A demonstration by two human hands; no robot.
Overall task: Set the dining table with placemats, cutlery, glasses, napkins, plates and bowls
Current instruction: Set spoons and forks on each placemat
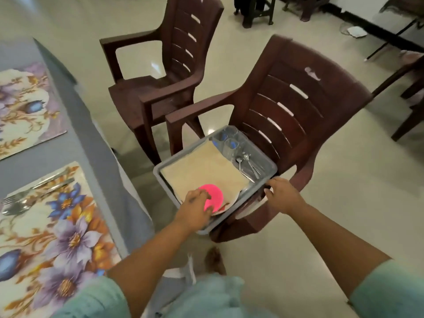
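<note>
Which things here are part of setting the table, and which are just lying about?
For the job: grey tray, pink bowl gripped by left hand, plate, napkins, glasses, tray cutlery, placemats, fork and knife; right hand holds the tray.

Lying about: empty chair, floor litter.

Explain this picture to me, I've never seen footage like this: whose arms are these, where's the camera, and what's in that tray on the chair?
One camera sits on a person's head, looking down at their own arms. The left hand grips a pink bowl in a grey tray resting on a brown plastic chair. The right hand holds the tray's edge. The tray also carries beige napkins, glasses and cutlery. At left, floral placemats lie on the table; the nearer one bears forks.
</note>
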